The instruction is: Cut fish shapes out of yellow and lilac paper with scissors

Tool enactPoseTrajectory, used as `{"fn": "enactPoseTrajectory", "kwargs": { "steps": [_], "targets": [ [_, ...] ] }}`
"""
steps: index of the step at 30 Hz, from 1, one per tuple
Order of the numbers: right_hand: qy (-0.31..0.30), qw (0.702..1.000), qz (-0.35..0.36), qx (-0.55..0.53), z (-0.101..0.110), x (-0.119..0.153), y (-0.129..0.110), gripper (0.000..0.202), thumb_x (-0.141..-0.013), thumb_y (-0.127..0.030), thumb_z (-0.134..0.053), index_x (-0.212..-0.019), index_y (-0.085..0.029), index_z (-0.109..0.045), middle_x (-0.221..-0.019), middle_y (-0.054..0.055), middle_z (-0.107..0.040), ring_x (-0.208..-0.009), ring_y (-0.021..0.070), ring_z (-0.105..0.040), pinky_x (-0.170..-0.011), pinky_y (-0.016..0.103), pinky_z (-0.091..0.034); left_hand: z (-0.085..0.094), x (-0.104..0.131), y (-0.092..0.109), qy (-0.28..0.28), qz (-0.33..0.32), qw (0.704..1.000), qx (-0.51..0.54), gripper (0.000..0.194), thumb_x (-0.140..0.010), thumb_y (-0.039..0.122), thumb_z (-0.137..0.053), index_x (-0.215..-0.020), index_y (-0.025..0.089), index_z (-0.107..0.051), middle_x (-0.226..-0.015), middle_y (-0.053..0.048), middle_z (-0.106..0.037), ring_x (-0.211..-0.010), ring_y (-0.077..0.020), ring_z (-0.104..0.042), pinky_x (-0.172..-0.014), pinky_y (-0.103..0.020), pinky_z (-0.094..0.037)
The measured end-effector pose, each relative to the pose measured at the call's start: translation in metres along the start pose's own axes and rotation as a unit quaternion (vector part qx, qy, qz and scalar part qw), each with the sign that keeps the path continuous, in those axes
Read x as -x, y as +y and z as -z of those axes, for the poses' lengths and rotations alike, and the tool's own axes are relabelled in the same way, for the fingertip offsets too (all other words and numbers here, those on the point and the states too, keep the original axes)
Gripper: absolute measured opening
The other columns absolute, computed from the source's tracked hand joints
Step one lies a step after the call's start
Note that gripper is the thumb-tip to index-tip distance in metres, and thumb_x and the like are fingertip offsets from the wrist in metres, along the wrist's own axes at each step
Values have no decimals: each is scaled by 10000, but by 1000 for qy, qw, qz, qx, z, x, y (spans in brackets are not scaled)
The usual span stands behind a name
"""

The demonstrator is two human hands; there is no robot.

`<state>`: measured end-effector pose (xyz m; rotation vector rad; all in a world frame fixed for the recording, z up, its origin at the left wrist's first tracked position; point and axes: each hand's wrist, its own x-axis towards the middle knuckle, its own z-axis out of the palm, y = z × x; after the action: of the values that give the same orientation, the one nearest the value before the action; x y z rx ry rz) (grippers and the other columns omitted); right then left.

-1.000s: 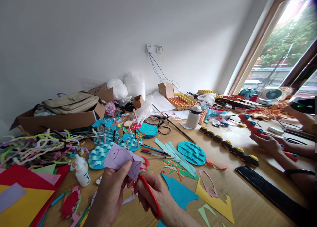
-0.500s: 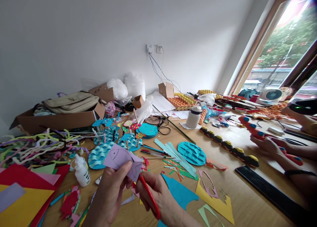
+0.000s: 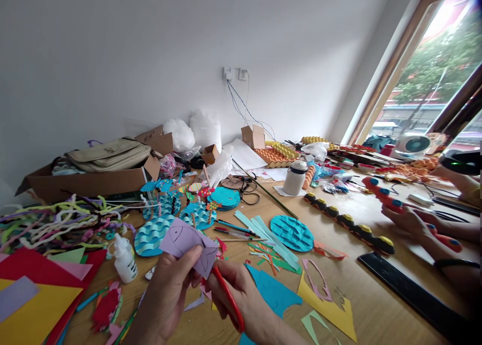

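Observation:
A piece of purple paper (image 3: 184,237) with a fish outline drawn on it is pinched in my left hand (image 3: 169,290), thumb on top. My right hand (image 3: 241,295) is closed around red-handled scissors (image 3: 231,300). The blades are mostly hidden behind the paper's lower right corner and my fingers. Under and beside my hands lie a cut blue sheet (image 3: 271,290), a yellow offcut (image 3: 327,302) and small coloured scraps. A white glue bottle (image 3: 125,262) stands upright left of my left hand.
Red paper (image 3: 33,269) and pipe cleaners (image 3: 56,229) lie at left, behind them a cardboard box (image 3: 90,184) with a bag. Ahead are blue textured discs (image 3: 291,233) and a white jar (image 3: 294,178). At right, another person's hands (image 3: 406,224) hold an orange painted strip, near a black slab (image 3: 406,290).
The purple paper has shifted very slightly to the right. Both hands otherwise keep their grip and place.

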<state>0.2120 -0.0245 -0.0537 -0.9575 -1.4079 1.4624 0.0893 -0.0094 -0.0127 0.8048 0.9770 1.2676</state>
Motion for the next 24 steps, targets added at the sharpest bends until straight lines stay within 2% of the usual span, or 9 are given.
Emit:
{"fn": "enactPoseTrajectory", "kwargs": {
  "steps": [6,18,24],
  "targets": [
    [18,999,-26,6,-2,0,-7,187,-741,-290,-464,-599,-169,-465,-424,-69,-365,-350,52,-328,-342,150,-284,4,-3,-3,16,0,1000,-10,221,-557,302,-735,-656,180,-580,-512,45,-560,-440,-89,-459,-411,-200,-373],
    [12,1000,-14,21,1,0,-1,226,-785,-270,-443,-581,-173,-439,-434,-67,-357,-351,48,-333,-336,138,-284,7,-6,-6,4,3,1000,-4,257,-555,317,-755,-632,189,-544,-491,63,-539,-440,-86,-437,-394,-191,-368],
    [13,1000,-10,12,-1,0,1,232,-795,-271,-467,-586,-172,-438,-458,-67,-349,-376,46,-323,-353,139,-280,6,-7,-8,48,-32,998,0,284,-551,356,-761,-670,193,-562,-496,72,-571,-447,-84,-467,-406,-175,-378]
  ]
}}
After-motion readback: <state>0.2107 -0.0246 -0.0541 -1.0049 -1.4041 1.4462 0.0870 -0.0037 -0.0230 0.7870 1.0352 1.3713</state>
